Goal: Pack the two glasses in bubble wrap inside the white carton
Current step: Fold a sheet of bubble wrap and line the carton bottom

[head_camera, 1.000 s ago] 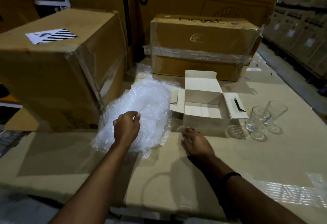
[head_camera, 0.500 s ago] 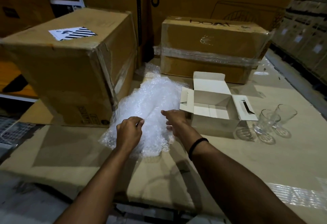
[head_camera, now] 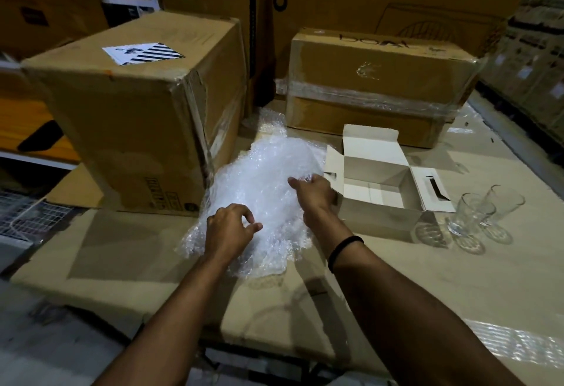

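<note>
Bench [head_camera: 396, 294]: flat top covered with overlapping sheets of brown corrugated cardboard, matt, with visible seams.
Wrap [head_camera: 262, 190]: one crumpled sheet of clear bubble film, glossy and pebbled, with a ragged outline. It lies on the bench left of centre, between the big box and the carton, with its right edge touching the carton.
Left hand [head_camera: 229, 230]: knuckles up on the near part of the wrap, fingers curled downward. Whether a fold is caught under them cannot be told.
Right hand [head_camera: 314, 193]: reaching across the far right part of the wrap, just beside the carton's left flap. The thumb and fingertips are closed together on a glinting fold of film.
Band [head_camera: 345, 253]: thin black loop round the right wrist.
Carton [head_camera: 381, 217]: small rectangular box of smooth white card, standing open on the bench right of the wrap. The lid flap is raised at the back, the two side flaps are spread, and the right flap has a cut slot. Only its bare white walls and floor show inside.
Glasses [head_camera: 485, 210]: two clear tumblers, tapered with thick bases. They stand upright on the bench just right of the carton, side by side and overlapping in this view, and cast patterned shadows.
Big box [head_camera: 137, 129]: brown corrugated cube at left, its edges taped.
Label [head_camera: 143, 53]: white, black-striped rectangle on top of the big box.
Rear box [head_camera: 375, 89]: low brown box behind the carton, banded with wrinkled clear film.
</note>
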